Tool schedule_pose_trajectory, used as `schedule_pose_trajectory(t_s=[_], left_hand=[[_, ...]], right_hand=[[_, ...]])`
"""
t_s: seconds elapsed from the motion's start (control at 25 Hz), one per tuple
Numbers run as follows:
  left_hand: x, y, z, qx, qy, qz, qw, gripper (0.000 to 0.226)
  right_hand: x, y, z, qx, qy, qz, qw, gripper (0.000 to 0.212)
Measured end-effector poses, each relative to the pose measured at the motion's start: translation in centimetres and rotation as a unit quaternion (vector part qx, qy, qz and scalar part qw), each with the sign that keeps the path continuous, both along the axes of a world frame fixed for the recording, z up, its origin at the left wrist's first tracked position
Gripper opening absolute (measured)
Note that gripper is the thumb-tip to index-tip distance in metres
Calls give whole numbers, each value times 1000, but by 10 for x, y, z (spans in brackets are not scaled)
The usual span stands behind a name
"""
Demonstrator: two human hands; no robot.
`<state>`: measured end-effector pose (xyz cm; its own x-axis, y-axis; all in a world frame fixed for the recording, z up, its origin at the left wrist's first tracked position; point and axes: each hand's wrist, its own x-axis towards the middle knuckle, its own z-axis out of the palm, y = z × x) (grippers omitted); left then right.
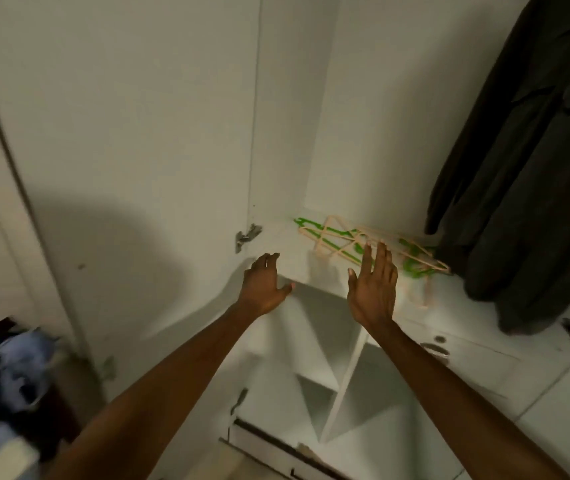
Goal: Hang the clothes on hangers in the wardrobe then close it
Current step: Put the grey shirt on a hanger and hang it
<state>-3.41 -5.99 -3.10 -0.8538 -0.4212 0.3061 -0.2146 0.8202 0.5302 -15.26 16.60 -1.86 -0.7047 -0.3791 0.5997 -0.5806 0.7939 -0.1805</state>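
Note:
A heap of green and beige hangers [342, 242] lies on the white wardrobe floor shelf [283, 258]. My right hand [373, 289] reaches over the shelf's front edge, fingers spread and empty, fingertips just short of the hangers. My left hand [266, 285] hovers at the shelf's left front corner, fingers loosely curled, holding nothing. Dark garments [518, 174] hang inside the wardrobe at the right. The white wardrobe door [120, 133] stands open at the left. A pile of blue and dark clothes [20, 372] lies at the lower left.
A metal hinge [247, 235] sits on the door edge by my left hand. Below the shelf are white compartments with a slanted divider [345, 382]. Drawer fronts with worn metal handles [435, 349] lie at the right.

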Motion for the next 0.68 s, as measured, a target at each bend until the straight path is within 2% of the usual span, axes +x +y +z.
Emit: schedule_pose_trajectory(t_s=[0.16, 0.36, 0.52, 0.68], left_hand=[[115, -21, -35, -22, -24, 57, 998, 89], [232, -18, -77, -81, -20, 95, 992, 83], [317, -12, -110, -86, -45, 158, 983, 82], [414, -27, -124, -42, -98, 277, 955, 95]], right_hand=[[80, -52, -26, -3, -48, 98, 994, 66], [184, -110, -63, 18, -65, 198, 978, 71], [263, -143, -101, 89, -54, 327, 939, 72], [324, -170, -117, 107, -48, 425, 897, 70]])
